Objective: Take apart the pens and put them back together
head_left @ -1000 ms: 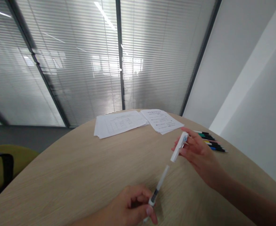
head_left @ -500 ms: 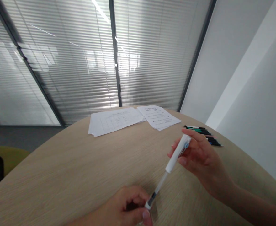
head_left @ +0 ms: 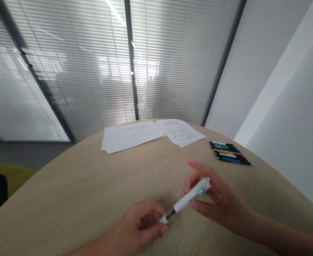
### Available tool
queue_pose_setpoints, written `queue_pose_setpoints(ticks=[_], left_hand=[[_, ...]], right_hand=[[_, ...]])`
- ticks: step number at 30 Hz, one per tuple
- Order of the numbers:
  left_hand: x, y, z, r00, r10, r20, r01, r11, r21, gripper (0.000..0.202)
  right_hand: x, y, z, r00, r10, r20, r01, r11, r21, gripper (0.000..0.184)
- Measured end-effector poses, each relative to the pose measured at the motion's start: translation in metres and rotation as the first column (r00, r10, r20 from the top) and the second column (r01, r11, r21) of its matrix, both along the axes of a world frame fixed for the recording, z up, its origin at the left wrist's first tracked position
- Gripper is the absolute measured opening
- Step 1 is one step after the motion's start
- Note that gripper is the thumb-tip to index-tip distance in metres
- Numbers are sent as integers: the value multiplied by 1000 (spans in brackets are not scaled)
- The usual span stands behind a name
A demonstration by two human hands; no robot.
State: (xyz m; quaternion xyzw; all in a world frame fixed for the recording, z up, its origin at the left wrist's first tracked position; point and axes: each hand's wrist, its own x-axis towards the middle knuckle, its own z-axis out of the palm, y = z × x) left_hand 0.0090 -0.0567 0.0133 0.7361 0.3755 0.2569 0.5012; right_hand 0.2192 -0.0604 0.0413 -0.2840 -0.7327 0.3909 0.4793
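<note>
In the head view, the person's two hands meet low in the frame, just right of centre, above a round worktop (head_left: 73, 199) with a pale wood-grain surface. Between them, a white pen (head_left: 190, 199) lies on a slant, its wider end up to the right and its dark-banded end down to the left. The left hand (head_left: 137, 222), at the bottom centre, has a closed grip on the dark-banded end, fingers curled around it. The right hand (head_left: 215, 199) has a closed grip on the wider end, with fingers on both sides of the barrel.

Farther up the worktop, at the top middle, lie a stack of printed papers (head_left: 131, 136) and, just beside it, a second printed stack (head_left: 180, 132). Off to the right sits a row of coloured pens (head_left: 229, 153), side by side and well apart from both hands. Behind it all stands a glass partition with blinds (head_left: 73, 71) — a white wall (head_left: 279, 89) fills the right, and a yellow-green chair (head_left: 1, 185) shows at the lower left.
</note>
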Motion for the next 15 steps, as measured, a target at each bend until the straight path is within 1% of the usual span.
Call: queue_pose_setpoints(ticks=[2, 4, 5, 7, 9, 11, 13, 15], left_hand=[[-2, 3, 4, 999, 36, -20, -33, 988, 151, 12], [-4, 7, 10, 998, 63, -10, -58, 962, 265, 10], [-5, 9, 12, 997, 79, 2, -76, 946, 314, 9], [-7, 12, 16, 994, 107, 22, -107, 910, 401, 7], [-8, 14, 19, 993, 115, 40, -119, 866, 486, 4], [-9, 14, 21, 993, 108, 42, -113, 813, 571, 3], [-9, 13, 23, 995, 100, 24, -92, 753, 652, 2], [-9, 12, 24, 995, 100, -7, -65, 704, 707, 4]], right_hand=[[5, 3, 2, 998, -20, 58, 18, 999, 37, 61], [10, 7, 5, 992, -40, 118, 32, 997, 69, 61], [12, 8, 7, 985, -55, 163, 41, 995, 89, 59], [16, 10, 11, 952, -93, 292, 50, 987, 151, 44], [17, 12, 14, 899, -124, 419, 28, 973, 228, 24], [17, 13, 15, 858, -132, 496, -14, 960, 280, 8], [15, 12, 13, 836, -152, 527, -24, 950, 313, 5], [12, 9, 10, 819, -196, 540, -7, 936, 351, 9]])
